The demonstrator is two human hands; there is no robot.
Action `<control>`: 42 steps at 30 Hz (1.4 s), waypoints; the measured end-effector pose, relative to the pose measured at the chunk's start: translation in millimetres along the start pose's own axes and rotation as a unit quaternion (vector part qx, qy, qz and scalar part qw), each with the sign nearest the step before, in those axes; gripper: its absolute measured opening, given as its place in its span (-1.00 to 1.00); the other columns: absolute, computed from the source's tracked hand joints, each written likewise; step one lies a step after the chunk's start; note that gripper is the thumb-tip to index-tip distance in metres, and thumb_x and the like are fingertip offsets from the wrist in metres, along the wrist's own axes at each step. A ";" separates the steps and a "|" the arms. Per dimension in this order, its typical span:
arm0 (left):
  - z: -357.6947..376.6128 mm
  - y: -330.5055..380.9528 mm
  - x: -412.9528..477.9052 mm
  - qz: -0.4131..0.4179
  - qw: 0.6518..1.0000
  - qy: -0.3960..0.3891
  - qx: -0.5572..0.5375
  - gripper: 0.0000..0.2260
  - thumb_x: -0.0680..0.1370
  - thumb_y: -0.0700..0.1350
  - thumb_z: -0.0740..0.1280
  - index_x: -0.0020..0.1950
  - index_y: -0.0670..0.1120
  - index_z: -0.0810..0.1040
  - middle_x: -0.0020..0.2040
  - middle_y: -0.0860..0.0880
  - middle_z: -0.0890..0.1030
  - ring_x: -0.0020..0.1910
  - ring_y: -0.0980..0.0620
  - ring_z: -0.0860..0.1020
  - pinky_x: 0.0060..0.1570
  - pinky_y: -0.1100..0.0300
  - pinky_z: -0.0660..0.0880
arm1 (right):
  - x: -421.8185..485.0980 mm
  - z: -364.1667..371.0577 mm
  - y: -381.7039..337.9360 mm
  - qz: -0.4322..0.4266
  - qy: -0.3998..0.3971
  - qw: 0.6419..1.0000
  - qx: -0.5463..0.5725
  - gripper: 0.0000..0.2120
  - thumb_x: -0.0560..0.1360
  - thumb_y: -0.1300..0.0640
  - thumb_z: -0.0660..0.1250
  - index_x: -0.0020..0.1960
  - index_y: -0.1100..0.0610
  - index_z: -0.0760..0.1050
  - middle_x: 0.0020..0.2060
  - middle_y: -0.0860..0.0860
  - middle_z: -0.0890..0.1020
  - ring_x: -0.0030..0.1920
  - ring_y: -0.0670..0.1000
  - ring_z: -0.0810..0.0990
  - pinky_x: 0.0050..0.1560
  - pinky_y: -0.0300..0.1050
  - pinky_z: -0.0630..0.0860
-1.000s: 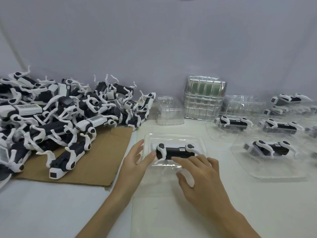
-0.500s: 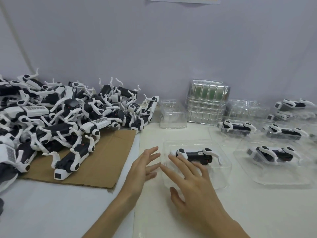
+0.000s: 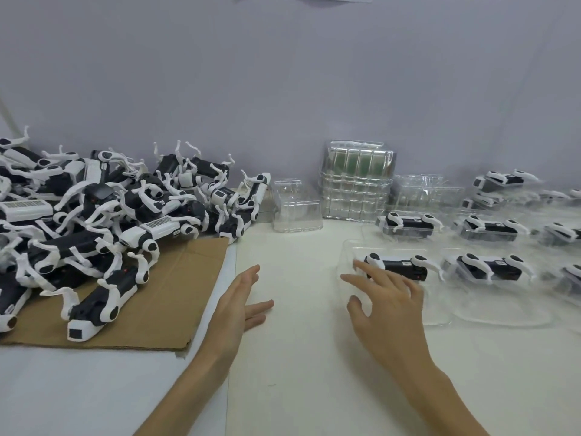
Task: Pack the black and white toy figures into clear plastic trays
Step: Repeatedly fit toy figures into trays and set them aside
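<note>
Right hand (image 3: 390, 297): fingers spread and relaxed, laid over the near-left part of a clear tray (image 3: 435, 309), grasping nothing. Its fingertips reach the toy figure (image 3: 399, 268) seated in that tray. The tray sits right of the centre of the table (image 3: 314, 388), just beside packed trays (image 3: 509, 309) ranged toward the right edge.

Left hand (image 3: 242, 305): flat, fingers straight, empty, near the centre beside the cardboard (image 3: 176, 297).

Loose figures (image 3: 94, 221) are heaped on the cardboard at the far-left corner. Empty trays (image 3: 355, 187) are stacked at the far edge.

A plain pale lilac wall (image 3: 283, 73) fills the upper frame; a white table (image 3: 298, 372) spans the lower half.
</note>
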State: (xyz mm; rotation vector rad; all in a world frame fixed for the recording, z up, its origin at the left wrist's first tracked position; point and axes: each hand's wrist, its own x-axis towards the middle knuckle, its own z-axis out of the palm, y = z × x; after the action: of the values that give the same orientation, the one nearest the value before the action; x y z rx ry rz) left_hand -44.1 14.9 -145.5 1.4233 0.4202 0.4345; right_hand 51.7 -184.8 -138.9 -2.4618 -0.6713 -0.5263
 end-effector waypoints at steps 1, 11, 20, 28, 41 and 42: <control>-0.2 -0.6 0.2 0.001 1.000 -0.001 0.001 -0.73 0.68 0.12 0.06 0.30 0.23 0.47 0.35 0.17 0.48 0.02 0.08 0.69 0.08 0.14 0.55 | 1.2 -1.3 1.5 0.017 0.005 1.000 0.003 -0.70 0.45 0.17 0.36 0.10 -0.12 0.67 0.27 -0.11 0.60 0.32 -0.02 0.50 0.36 -0.09 0.04; -1.1 0.8 0.8 -0.007 1.000 0.005 -0.003 -0.78 0.68 0.10 0.10 0.24 0.26 0.48 0.38 0.15 0.45 -0.02 0.05 0.70 0.06 0.13 0.55 | 6.4 -12.3 9.3 0.111 0.039 0.993 0.005 -0.72 0.50 0.19 0.34 -0.04 -0.18 0.69 0.18 -0.20 0.61 0.20 -0.08 0.47 0.28 -0.10 0.07; 0.3 7.4 -3.5 -0.013 1.000 0.012 0.005 -0.81 0.68 0.07 0.11 0.19 0.27 0.47 0.41 0.12 0.43 -0.05 0.04 0.71 0.04 0.14 0.55 | 13.3 -22.7 25.0 0.181 0.099 0.978 0.013 -0.78 0.48 0.12 0.35 -0.24 -0.15 0.65 0.06 -0.19 0.64 0.09 -0.04 0.48 0.25 -0.04 0.11; 1.8 2.8 -3.6 0.020 0.995 0.013 0.095 -0.78 0.69 -0.01 0.14 0.31 0.22 0.39 0.30 0.16 0.49 0.01 0.10 0.66 0.13 0.10 0.54 | 16.7 -31.0 37.2 0.207 0.112 0.972 0.022 -0.81 0.49 0.13 0.35 -0.19 -0.13 0.64 0.13 -0.12 0.62 0.23 -0.03 0.46 0.34 -0.04 0.07; 0.4 -30.7 -4.9 0.127 0.794 -0.056 0.591 -0.55 0.67 0.10 0.01 0.58 0.15 0.11 0.63 0.06 -0.02 0.59 0.06 -0.10 0.50 0.14 -0.14 | 77.3 22.7 -27.9 -0.087 -0.070 0.992 0.058 -0.63 0.52 0.16 0.36 0.32 0.03 0.46 0.28 -0.09 0.48 0.25 0.01 0.48 0.23 0.01 0.41; 0.0 -31.1 -4.3 0.128 0.794 -0.057 0.592 -0.54 0.67 0.10 0.01 0.59 0.16 0.10 0.63 0.06 -0.02 0.60 0.06 -0.11 0.50 0.13 -0.14 | 91.3 32.8 -31.9 -0.086 -0.085 0.992 0.036 -0.59 0.53 0.13 0.35 0.37 0.04 0.42 0.33 -0.06 0.47 0.29 0.04 0.46 0.24 0.00 0.40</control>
State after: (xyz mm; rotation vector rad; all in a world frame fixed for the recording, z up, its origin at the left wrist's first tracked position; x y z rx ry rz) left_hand -46.6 9.6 -176.4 2.7497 0.4079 0.2782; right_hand 114.4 -110.4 -107.9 -2.4110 -0.9619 -0.3517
